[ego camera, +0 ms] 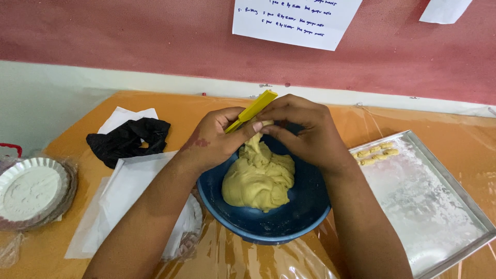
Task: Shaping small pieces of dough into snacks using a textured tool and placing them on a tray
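Note:
A blue bowl [289, 219] stands in front of me and holds a large lump of pale yellow dough [258, 178]. My left hand [214, 139] grips a yellow comb [253, 109] above the bowl's far rim. My right hand [305, 129] meets the left one there; its fingers and my left thumb pinch a small piece of dough that still joins the lump below. Both hands hover over the bowl, touching each other.
A floured metal tray [439, 206] lies to the right with three ridged dough pieces [374, 153] at its far corner. On the left are white paper sheets [129, 191], a black crumpled bag [129, 138] and a paper plate of flour [31, 188]. Clear plastic covers the orange table.

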